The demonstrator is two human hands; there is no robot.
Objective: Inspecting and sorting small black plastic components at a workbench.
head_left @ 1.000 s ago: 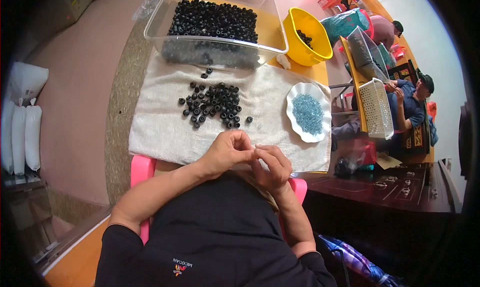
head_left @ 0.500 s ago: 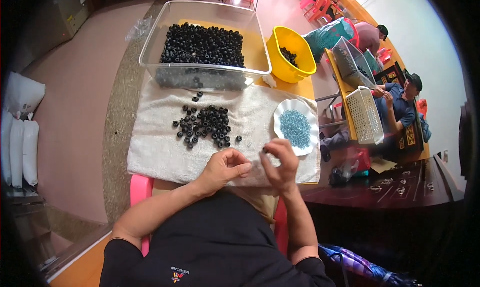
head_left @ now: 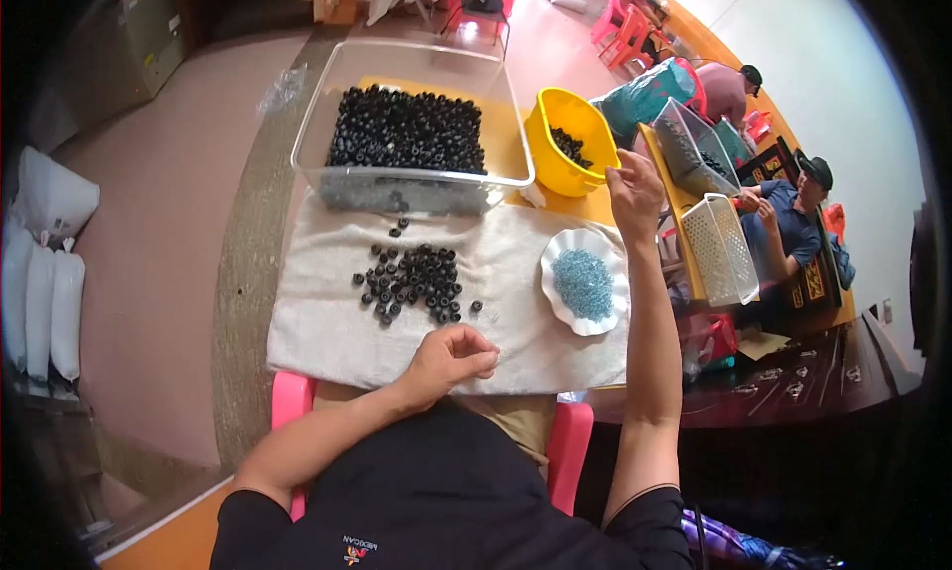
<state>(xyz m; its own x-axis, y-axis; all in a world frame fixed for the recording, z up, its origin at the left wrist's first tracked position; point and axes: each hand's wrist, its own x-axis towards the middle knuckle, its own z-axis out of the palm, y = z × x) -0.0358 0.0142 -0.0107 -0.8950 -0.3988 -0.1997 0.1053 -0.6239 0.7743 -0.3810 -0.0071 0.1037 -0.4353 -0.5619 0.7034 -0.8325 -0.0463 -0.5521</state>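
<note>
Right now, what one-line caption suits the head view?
Right hand raised beside yellow bucket; left hand curled over white cloth near black beads.

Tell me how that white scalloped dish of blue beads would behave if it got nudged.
The white scalloped dish looks shallow, so it would probably slide on the cloth rather than tip. The small blue beads lie loose in a heap and would likely shift or spill over the low rim. The dish looks rigid, possibly breakable, though its material cannot be told.

Single head-worn fisheye view, steeply downward and forward, close over the cloth-covered table [head_left: 327,342], edges curving outward.
</note>
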